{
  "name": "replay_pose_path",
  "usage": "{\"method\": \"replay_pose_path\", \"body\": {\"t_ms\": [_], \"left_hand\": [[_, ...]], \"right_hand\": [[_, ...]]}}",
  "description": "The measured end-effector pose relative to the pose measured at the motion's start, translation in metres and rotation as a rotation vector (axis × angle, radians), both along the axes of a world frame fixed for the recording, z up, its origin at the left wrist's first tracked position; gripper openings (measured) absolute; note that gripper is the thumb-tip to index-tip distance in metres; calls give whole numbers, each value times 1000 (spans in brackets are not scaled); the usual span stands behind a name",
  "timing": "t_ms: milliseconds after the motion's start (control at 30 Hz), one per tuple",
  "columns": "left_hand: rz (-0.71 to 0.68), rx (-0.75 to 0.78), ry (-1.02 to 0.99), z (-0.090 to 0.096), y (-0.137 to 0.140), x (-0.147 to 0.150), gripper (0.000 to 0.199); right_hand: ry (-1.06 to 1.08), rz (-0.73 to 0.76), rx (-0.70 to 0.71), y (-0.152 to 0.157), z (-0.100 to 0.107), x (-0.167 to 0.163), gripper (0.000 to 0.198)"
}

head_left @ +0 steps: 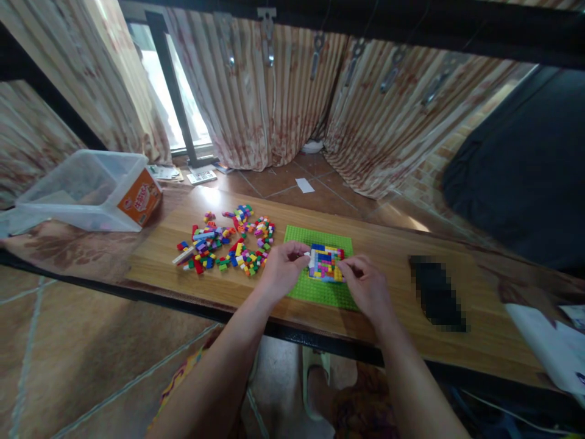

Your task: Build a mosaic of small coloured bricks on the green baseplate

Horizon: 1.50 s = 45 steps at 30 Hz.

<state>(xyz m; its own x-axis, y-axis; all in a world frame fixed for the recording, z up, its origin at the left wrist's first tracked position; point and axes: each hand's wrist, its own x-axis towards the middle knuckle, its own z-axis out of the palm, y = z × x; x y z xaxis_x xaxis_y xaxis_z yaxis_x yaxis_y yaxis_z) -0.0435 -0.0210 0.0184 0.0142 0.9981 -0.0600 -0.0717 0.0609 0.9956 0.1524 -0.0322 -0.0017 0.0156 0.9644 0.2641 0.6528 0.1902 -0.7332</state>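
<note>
A wood-grained tabletop (388, 250) runs across the view, with a green baseplate (315, 292) near its middle and a multicoloured brick build (325, 263) on that plate. The left hand (287, 267) pinches a small white brick (307, 255) at the build's left edge; the right hand (368, 286) has its fingertips at the right edge (whether they grip anything, I cannot tell). Loose bricks (240, 250) spread left of the plate, near a clear plastic bin (98, 216) with an orange label. A dark, pixelated object (439, 296) lies to the right. Beyond, patterned curtains (292, 91) hang over brown floor tiles, where a white paper (305, 185) lies.
</note>
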Motion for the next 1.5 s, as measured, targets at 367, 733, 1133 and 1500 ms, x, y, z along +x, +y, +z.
{"method": "replay_pose_path", "body": {"t_ms": [367, 733, 1133, 1500], "left_hand": [[-8, 14, 3, -2, 1, 1, 9], [-38, -2, 44, -4, -1, 5, 9], [-96, -17, 103, -3, -5, 9, 12], [-91, 86, 81, -9, -8, 22, 6]], "right_hand": [[59, -144, -110, 3, -14, -3, 31], [162, -130, -139, 8, -22, -2, 30], [292, -145, -90, 6, -14, 3, 28], [274, 36, -69, -8, 4, 1, 23]]}}
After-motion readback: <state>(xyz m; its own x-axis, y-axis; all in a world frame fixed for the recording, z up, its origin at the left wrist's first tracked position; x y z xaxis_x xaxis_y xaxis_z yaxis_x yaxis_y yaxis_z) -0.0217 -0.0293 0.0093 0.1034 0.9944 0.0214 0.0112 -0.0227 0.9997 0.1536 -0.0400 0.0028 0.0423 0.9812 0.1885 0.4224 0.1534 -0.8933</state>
